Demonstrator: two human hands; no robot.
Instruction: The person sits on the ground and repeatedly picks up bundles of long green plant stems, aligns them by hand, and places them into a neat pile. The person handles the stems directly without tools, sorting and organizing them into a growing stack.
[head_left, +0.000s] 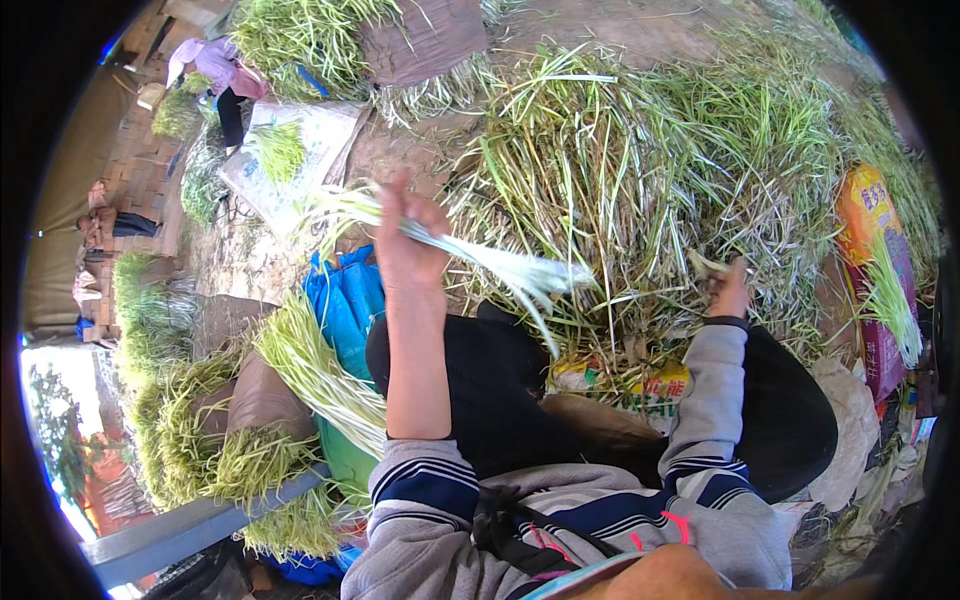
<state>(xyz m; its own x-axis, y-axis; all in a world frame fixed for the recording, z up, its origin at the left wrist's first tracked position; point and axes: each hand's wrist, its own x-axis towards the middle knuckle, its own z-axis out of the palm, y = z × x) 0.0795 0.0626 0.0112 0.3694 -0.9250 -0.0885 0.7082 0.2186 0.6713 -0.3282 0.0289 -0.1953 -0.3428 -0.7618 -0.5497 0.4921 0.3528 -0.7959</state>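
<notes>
My left hand (411, 225) is raised and closed around a bunch of pale leafy stalks (495, 259), whitish ends pointing right and yellow-green tips bending left. My right hand (729, 291) is low at the right, above my knee, with a few withered leaf scraps (705, 264) at its fingertips. In front of both hands spreads a large heap of green and straw-coloured stalks (585, 180). By my left forearm, a thick bundle of pale stalks (322, 367) rests against a blue plastic bag (349, 300).
A printed sack (874, 262) with a small stalk bunch (889, 307) on it lies at the right. Another stalk bunch (277, 150) is on a pale sheet (259, 195). A grey metal bar (202, 525) crosses the lower left. A person (225, 75) bends over at the upper left.
</notes>
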